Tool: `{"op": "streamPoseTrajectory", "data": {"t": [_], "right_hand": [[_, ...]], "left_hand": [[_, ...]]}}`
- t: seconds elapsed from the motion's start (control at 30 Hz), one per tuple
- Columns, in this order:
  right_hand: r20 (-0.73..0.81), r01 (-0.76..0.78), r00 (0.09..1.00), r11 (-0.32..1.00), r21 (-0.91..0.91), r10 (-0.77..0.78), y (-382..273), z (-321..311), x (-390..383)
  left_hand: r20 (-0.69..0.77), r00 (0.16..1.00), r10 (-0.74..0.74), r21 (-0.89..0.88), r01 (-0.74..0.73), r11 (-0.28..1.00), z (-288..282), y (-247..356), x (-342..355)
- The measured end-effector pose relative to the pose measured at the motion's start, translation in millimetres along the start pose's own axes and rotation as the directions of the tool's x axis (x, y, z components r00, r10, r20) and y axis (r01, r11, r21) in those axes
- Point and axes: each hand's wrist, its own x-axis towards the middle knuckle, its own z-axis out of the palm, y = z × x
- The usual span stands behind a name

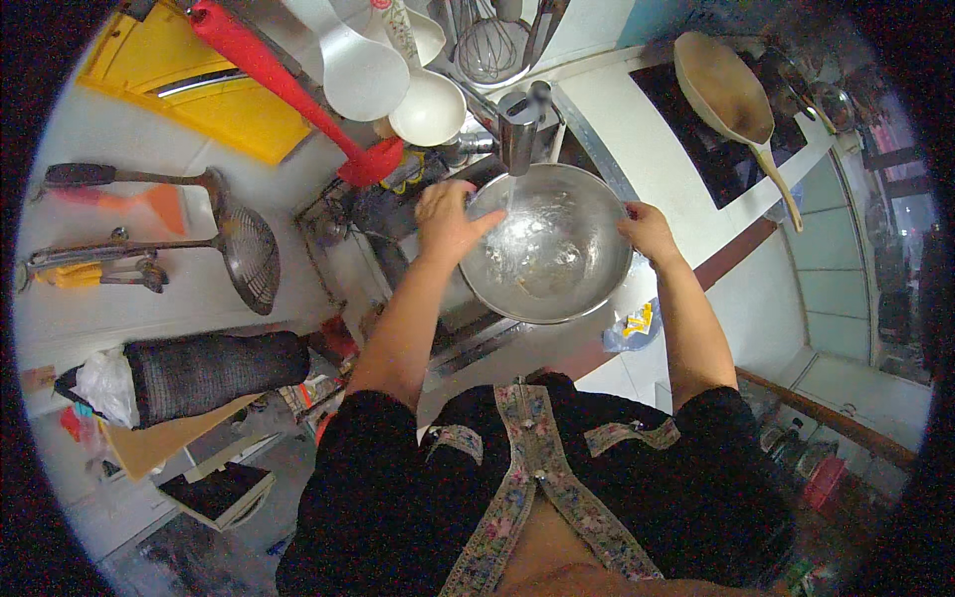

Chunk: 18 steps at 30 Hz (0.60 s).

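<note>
Hands apart, the right hand (649, 234) pinches the rim of a metal bowl (597, 287), while the left hand (450, 224) lays its thumb over the opposite edge, its grip unclear. Sitting beneath the faucet (516, 134), the bowl looks stiff, likely slippery and heavier with any water, best held by both rim sides. Faucet crowds its far edge; bodyward seems roomier, the cooktop (696, 159) apart at right.

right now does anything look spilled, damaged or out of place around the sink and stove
The pale frying pan on the stove: its inside is browned, perhaps stain or residue, and its handle seems to jut past the edge of the counter. The metal bowl under the tap looks fine.
</note>
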Motion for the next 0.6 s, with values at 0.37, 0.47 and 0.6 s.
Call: {"op": "streamPoseTrajectory", "data": {"t": [0.37, 0.47, 0.6], "right_hand": [[-0.338, 0.320, 0.862, 0.923, -0.214, -0.378, -66, -3, -26], [-0.072, 0.502, 0.832, 0.801, -0.325, -0.551, -97, 23, -34], [0.107, 0.403, 0.914, 0.847, -0.347, -0.391, -117, 68, 2]], "left_hand": [[0.761, 0.524, -0.382, -0.377, 0.837, 0.397, -10, -13, -57], [0.771, 0.530, -0.352, -0.391, 0.831, 0.396, -18, -4, -59], [0.788, 0.503, -0.355, -0.373, 0.848, 0.376, -16, -5, -63]]}}
